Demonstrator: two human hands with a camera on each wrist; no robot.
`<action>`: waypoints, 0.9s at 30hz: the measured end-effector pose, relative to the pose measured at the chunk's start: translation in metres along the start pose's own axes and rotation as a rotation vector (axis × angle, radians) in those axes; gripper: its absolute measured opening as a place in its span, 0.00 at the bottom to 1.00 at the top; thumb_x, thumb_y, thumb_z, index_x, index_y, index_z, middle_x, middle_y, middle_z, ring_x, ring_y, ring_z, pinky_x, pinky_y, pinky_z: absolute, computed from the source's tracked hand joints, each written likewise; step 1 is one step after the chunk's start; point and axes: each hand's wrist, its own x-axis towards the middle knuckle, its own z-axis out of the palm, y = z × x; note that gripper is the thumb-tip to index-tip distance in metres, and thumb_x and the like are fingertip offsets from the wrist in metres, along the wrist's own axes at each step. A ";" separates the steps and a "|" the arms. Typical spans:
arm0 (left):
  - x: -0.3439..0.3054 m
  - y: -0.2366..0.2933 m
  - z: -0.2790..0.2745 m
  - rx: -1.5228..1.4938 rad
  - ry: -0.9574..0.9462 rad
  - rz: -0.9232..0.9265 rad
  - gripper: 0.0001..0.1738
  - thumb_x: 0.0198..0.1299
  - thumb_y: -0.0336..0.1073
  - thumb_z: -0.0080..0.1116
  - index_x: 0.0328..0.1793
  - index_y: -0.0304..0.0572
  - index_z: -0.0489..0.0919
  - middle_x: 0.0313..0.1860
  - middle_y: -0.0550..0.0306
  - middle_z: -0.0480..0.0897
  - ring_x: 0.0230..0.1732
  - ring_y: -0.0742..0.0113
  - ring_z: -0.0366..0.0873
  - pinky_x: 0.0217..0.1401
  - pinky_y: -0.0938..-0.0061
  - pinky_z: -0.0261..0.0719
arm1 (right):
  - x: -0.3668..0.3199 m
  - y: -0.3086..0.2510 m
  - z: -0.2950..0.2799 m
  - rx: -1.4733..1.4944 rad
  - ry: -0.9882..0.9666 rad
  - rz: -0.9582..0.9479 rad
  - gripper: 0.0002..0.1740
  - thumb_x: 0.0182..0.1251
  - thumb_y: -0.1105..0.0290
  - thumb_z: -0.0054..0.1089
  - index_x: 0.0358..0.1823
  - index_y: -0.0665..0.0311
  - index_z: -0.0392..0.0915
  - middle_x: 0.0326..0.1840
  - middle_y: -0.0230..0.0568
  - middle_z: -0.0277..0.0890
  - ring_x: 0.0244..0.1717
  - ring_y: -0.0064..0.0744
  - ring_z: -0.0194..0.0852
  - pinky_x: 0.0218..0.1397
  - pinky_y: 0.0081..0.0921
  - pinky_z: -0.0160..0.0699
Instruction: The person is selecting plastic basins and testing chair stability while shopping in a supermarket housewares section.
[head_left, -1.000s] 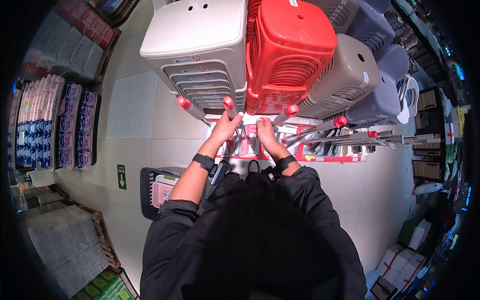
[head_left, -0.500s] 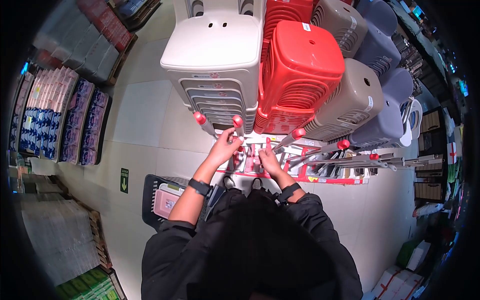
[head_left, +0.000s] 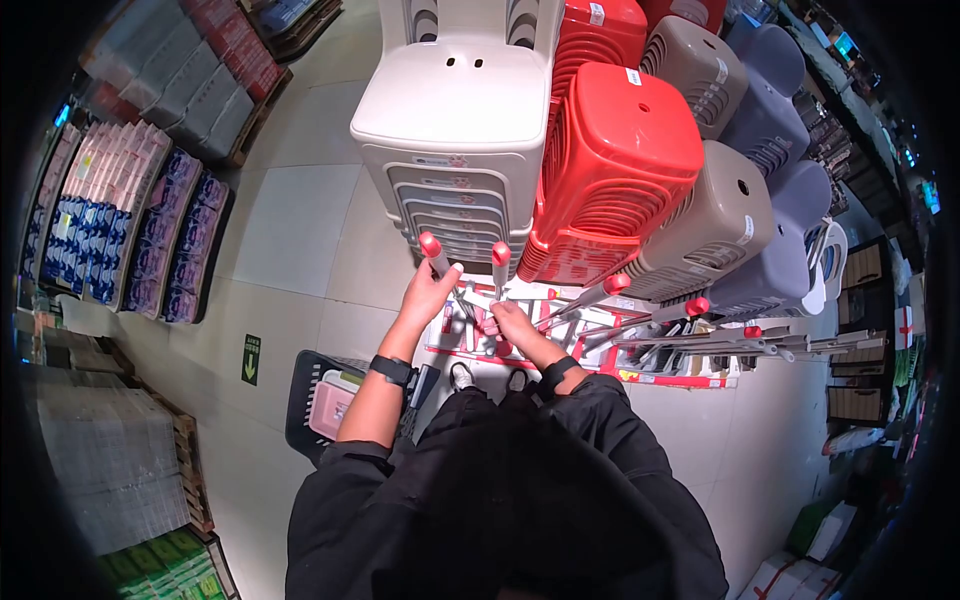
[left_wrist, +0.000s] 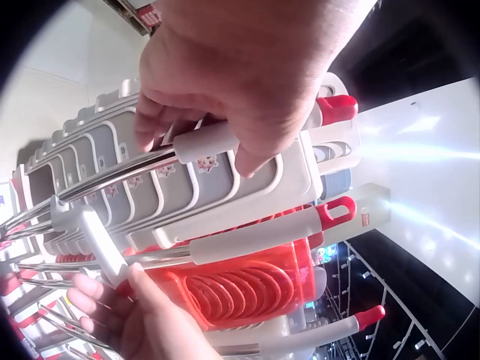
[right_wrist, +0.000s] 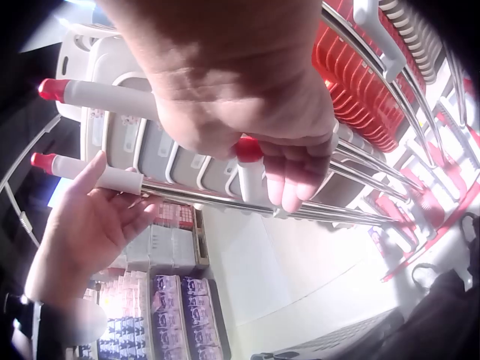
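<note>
My left hand holds the white, red-capped grip of the leftmost long-handled mop, its thumb along one side and fingers on the other. A white lever with a red tip sticks out sideways from that mop's metal pole. At the lever's tip is my right hand, its thumb on the tip and its fingers bent beside it. A second red-capped mop grip stands just to the right, with its own red-tipped lever. The held mop's head is hidden among the others below.
Stacked cream chairs and red stools stand close behind the mops. More mop poles lean in the display to the right. A dark basket holding a pink box sits on the floor at left.
My left hand has let go of the second mop and moved left onto the leftmost one. My right hand has moved left from one lever to another. The head view has shifted.
</note>
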 end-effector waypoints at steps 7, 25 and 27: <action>0.006 -0.005 0.011 0.207 -0.001 -0.090 0.32 0.62 0.60 0.55 0.58 0.38 0.74 0.48 0.45 0.84 0.52 0.51 0.82 0.57 0.63 0.75 | -0.003 -0.003 0.002 -0.034 0.065 -0.019 0.21 0.74 0.52 0.45 0.46 0.65 0.71 0.35 0.39 0.79 0.30 0.27 0.77 0.29 0.24 0.74; 0.015 -0.023 0.027 0.168 -0.073 -0.070 0.36 0.61 0.62 0.55 0.57 0.34 0.73 0.46 0.43 0.84 0.51 0.49 0.81 0.57 0.63 0.74 | 0.006 0.006 -0.009 -0.028 0.153 -0.102 0.19 0.75 0.55 0.48 0.46 0.68 0.67 0.39 0.48 0.82 0.31 0.30 0.82 0.28 0.24 0.76; 0.016 -0.031 0.024 0.127 -0.102 -0.034 0.40 0.60 0.62 0.57 0.64 0.32 0.68 0.49 0.41 0.82 0.51 0.51 0.81 0.56 0.64 0.75 | 0.005 0.014 -0.014 -0.014 0.128 -0.111 0.19 0.75 0.55 0.48 0.46 0.67 0.67 0.38 0.48 0.81 0.31 0.30 0.82 0.28 0.24 0.76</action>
